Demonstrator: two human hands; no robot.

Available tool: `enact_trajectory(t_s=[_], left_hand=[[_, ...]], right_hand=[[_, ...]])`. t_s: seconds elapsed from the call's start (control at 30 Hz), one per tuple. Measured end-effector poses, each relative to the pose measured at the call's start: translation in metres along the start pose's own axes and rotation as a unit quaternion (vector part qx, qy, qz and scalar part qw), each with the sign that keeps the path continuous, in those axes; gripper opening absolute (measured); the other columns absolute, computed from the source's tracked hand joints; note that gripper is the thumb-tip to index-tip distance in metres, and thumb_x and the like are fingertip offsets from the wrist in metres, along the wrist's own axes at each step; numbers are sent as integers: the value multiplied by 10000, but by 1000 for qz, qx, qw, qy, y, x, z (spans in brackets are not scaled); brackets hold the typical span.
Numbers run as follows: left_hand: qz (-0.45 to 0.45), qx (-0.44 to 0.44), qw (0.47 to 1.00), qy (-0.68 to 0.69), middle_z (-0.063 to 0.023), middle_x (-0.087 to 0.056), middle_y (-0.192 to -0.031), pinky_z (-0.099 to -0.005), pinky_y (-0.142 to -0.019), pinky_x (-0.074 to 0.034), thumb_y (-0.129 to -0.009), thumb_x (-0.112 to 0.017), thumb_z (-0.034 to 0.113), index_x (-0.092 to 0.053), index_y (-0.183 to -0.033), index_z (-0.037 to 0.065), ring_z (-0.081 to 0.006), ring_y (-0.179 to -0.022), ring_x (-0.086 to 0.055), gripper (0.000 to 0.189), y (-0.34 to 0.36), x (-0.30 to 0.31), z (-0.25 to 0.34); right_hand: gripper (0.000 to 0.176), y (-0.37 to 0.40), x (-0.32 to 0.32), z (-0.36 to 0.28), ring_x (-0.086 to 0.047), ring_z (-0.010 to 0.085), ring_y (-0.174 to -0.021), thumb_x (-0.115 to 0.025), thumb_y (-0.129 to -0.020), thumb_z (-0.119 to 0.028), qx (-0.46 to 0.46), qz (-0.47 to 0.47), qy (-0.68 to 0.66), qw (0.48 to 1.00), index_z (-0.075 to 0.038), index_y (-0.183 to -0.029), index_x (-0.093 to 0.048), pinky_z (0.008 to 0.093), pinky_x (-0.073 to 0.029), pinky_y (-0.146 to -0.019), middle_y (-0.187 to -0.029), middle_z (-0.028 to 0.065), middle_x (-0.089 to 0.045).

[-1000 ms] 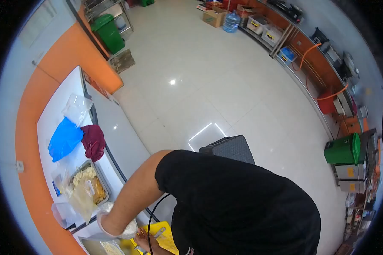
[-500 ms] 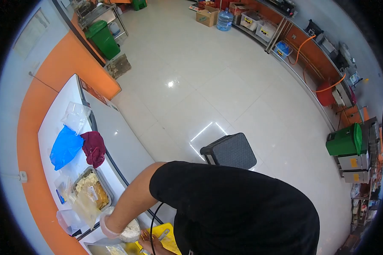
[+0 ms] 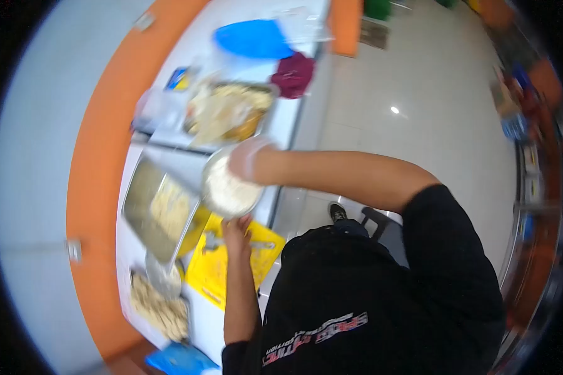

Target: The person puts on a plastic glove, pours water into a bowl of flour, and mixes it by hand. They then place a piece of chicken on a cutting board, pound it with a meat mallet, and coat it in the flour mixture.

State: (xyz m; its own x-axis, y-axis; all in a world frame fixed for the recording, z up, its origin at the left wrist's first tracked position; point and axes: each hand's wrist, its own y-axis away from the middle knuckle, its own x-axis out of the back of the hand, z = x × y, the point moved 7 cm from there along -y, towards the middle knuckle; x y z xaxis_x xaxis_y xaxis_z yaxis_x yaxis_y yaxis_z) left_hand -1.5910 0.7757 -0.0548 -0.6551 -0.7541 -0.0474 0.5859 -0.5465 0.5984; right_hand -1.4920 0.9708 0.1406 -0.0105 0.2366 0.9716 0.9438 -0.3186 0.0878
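the head view has swung round over the white worktop (image 3: 205,322), so the deep metal pan (image 3: 141,194) and yellow cutting board (image 3: 207,270), cut off before, show better; the work spot looks unchanged. the gloved right hand (image 3: 245,161) is still in the bowl (image 3: 208,201) of white powder (image 3: 228,190), near the worktop's front edge; its fingers are hidden, spread unknown. the bare left hand (image 3: 236,232) is at the bowl's rim, its grip too blurred to tell.

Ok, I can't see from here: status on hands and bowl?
Right hand gloved, in the bowl of white contents. Left hand at its rim. Metal utensil on yellow board; nothing visibly blocking the bowl.
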Motion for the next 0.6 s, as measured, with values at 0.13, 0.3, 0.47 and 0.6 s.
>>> enact_trajectory(t_s=[0.13, 0.3, 0.47, 0.6], left_hand=[[6, -8, 1000, 23, -81, -693, -988, -359, -706, -353, -952, -515, 218, -377, -1132, 167, -182, -960, -656, 232, 20, -15, 14], [6, -16, 1000, 23, -66, -701, -964, -360, -712, -352, -971, -499, 230, -381, -1100, 162, -160, -934, -657, 187, 21, -17, 22], [12, -12, 1000, 2, -63, -702, -957, -404, -740, -352, -969, -494, 229, -380, -1100, 156, -167, -928, -654, 188, 21, -16, 20], [20, -21, 1000, -1, -71, -702, -955, -413, -744, -353, -964, -497, 223, -377, -1102, 148, -171, -933, -656, 198, 21, -16, 22]], right_hand=[[187, 14, 33, -4, -697, 343, -855, -580, -810, -124, -14, -44, 43, 998, -44, -886, -730, 442, -557, -723, -895, 177, -709], [193, -6, 22, -36, -699, 332, -838, -558, -827, -147, 80, -56, 54, 994, -62, -853, -729, 428, -559, -701, -890, 150, -714], [214, -44, -11, -54, -695, 323, -879, -557, -834, -171, 111, -65, 72, 989, -81, -904, -738, 426, -555, -730, -940, 146, -715], [233, -54, -1, -55, -694, 319, -914, -561, -843, -171, 90, -76, 81, 990, -77, -952, -745, 419, -553, -767, -987, 151, -713]])
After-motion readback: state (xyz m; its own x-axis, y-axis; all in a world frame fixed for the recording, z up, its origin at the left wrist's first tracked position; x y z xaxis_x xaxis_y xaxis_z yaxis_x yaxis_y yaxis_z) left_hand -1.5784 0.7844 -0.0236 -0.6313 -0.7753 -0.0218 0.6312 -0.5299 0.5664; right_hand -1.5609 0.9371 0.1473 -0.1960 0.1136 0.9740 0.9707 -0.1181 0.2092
